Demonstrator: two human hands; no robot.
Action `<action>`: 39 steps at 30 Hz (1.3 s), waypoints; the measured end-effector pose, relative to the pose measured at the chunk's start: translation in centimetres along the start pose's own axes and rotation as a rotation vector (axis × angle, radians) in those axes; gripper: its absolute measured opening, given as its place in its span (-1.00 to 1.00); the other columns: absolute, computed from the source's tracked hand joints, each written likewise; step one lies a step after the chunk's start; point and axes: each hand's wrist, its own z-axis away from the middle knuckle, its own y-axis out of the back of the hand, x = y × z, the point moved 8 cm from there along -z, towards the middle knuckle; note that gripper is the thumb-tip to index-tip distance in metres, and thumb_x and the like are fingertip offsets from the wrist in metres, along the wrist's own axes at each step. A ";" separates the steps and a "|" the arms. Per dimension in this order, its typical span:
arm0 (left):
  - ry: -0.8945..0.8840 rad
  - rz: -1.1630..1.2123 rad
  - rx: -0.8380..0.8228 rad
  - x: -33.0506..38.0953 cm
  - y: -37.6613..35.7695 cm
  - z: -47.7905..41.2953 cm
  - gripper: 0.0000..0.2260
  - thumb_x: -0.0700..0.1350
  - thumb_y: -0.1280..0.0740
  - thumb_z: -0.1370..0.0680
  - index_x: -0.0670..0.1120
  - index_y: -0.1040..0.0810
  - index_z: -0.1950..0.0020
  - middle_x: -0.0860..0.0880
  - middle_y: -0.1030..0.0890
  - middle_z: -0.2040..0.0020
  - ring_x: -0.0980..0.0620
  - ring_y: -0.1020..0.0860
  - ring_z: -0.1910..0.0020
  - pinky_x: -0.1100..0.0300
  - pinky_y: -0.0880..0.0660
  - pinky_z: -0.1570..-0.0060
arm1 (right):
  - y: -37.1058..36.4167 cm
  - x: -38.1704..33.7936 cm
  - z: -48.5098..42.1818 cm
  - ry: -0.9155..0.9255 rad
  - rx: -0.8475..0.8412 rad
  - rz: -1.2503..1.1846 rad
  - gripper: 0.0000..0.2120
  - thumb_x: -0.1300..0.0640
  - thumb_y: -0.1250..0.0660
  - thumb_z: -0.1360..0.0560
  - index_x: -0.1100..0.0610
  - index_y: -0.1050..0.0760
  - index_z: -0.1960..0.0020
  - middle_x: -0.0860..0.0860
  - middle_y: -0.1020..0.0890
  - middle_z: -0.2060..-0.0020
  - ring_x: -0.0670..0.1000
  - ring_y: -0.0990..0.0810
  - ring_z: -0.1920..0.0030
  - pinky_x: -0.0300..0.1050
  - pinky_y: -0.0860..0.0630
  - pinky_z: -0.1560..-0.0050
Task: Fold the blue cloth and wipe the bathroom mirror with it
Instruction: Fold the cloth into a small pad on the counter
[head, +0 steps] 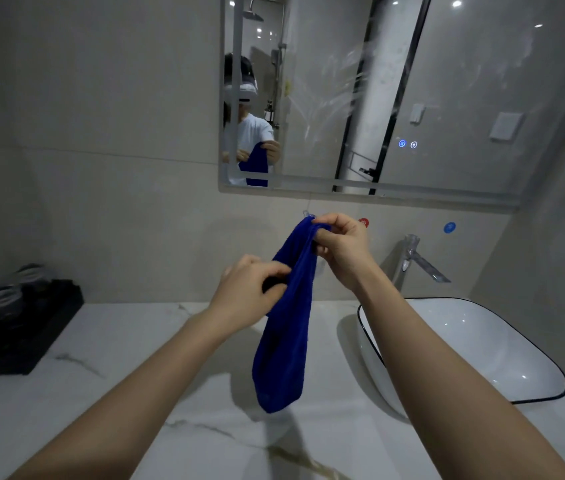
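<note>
The blue cloth point(286, 334) hangs bunched in the air over the marble counter, in front of me. My right hand point(341, 251) pinches its top corner with fingers and thumb. My left hand point(250, 292) grips the cloth's left edge a little lower, fingers curled round the fabric. The bathroom mirror point(395, 98) is mounted on the tiled wall above and behind my hands, with smeared streaks across its middle. In its lower left corner it reflects a person holding the cloth.
A white basin with a black rim point(547, 362) sits on the counter point(108, 403) at the right, with a chrome tap point(412, 261) behind it. A black tray with glasses point(18, 327) stands at the counter's left end. Red and blue round stickers mark the wall.
</note>
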 end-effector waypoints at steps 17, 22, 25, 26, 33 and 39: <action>-0.437 -0.014 0.188 3.0 0.0 1.5 -0.76 -0.05 -0.19 -0.49 -0.16 -0.55 0.20 0.01 -0.57 0.34 0.19 -0.39 0.38 0.39 -0.31 0.30 | 3.5 2.7 1.9 -0.069 0.222 0.068 -0.73 0.49 -0.21 -0.46 0.17 -0.49 0.24 0.06 -0.53 0.33 -0.05 -0.42 0.43 -0.34 -0.41 0.47; -0.434 -0.290 0.172 2.3 -0.2 1.3 -0.73 -0.03 -0.08 -0.50 -0.10 -0.53 0.19 0.03 -0.57 0.37 0.01 -0.51 0.41 0.24 -0.26 0.19 | 3.7 2.5 2.0 -0.055 0.266 0.108 -0.73 0.49 -0.22 -0.45 0.16 -0.49 0.24 0.05 -0.52 0.33 -0.04 -0.41 0.41 -0.35 -0.41 0.46; -0.478 -0.474 0.175 2.0 -0.6 1.3 -0.78 -0.03 -0.10 -0.47 -0.06 -0.50 0.22 0.06 -0.52 0.41 0.04 -0.51 0.38 0.21 -0.28 0.18 | 3.6 2.4 2.0 -0.058 0.269 0.155 -0.73 0.48 -0.23 -0.45 0.15 -0.49 0.23 0.04 -0.53 0.31 -0.06 -0.43 0.39 -0.35 -0.43 0.43; -0.489 -0.527 0.167 1.8 -0.6 1.2 -0.78 -0.02 -0.11 -0.46 -0.04 -0.51 0.24 0.07 -0.51 0.43 0.05 -0.51 0.38 0.21 -0.23 0.18 | 3.6 2.5 2.0 -0.060 0.269 0.177 -0.73 0.48 -0.23 -0.45 0.14 -0.49 0.23 0.03 -0.53 0.30 -0.06 -0.43 0.39 -0.34 -0.42 0.43; -0.216 -0.825 0.290 0.5 0.4 1.4 -0.75 -0.11 -0.41 -0.38 -0.05 -0.42 0.46 0.05 -0.43 0.59 -0.02 -0.40 0.45 0.14 -0.14 0.29 | 4.2 2.2 2.4 -0.036 0.309 0.243 -0.74 0.45 -0.25 -0.45 0.12 -0.50 0.24 0.01 -0.53 0.31 -0.08 -0.43 0.38 -0.37 -0.43 0.43; -0.059 -0.752 0.261 -0.5 -0.8 1.9 -0.76 -0.12 -0.50 -0.27 -0.08 -0.46 0.47 0.00 -0.50 0.56 -0.09 -0.51 0.37 0.14 -0.23 0.36 | 3.5 2.5 2.4 -0.010 0.330 0.255 -0.74 0.43 -0.26 -0.46 0.11 -0.50 0.25 0.01 -0.53 0.30 -0.09 -0.45 0.35 -0.40 -0.44 0.43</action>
